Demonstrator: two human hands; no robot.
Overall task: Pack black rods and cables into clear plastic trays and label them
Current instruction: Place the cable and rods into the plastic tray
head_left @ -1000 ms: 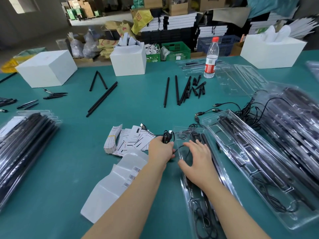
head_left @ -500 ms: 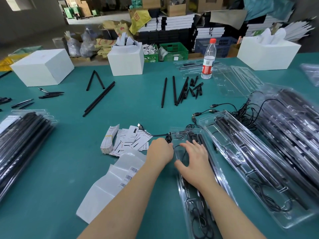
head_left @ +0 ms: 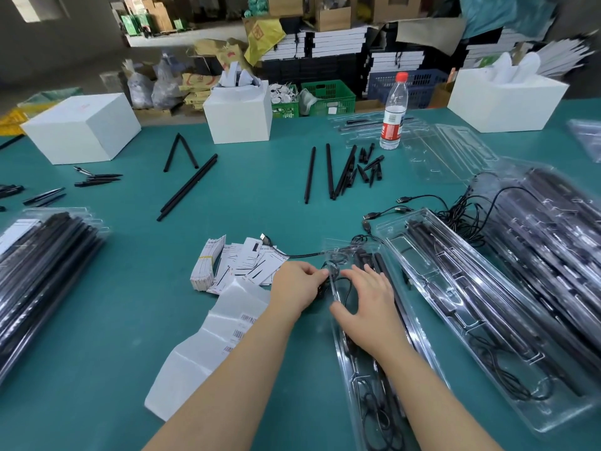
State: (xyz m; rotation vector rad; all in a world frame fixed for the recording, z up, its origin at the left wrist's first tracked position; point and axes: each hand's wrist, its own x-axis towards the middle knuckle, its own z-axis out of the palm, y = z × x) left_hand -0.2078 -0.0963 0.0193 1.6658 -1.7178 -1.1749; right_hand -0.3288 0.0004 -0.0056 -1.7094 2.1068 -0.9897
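The clear plastic tray is lying at about five o'clock on the green desk, running from under the wrists toward twelve, with black rods already seated along its right channel. Over the last second the loose bundle of cable that was bunched just left of the tray's far end is being drawn down and in over the tray's left rim, so the coil is now sitting between the two hands rather than out beside the paper slips. The left hand is curling its fingers round the cable at the rim, pinching it; the right hand is resting spread and flat on the tray, fingers pointing to eleven, holding it steady. One plug end is still trailing out toward eleven over the scattered instruction slips. This looks like the cable-tucking step, with labelling not yet begun: the barcode label strip is lying at seven o'clock. A filled tray is sitting at three o'clock, loose rods at twelve.
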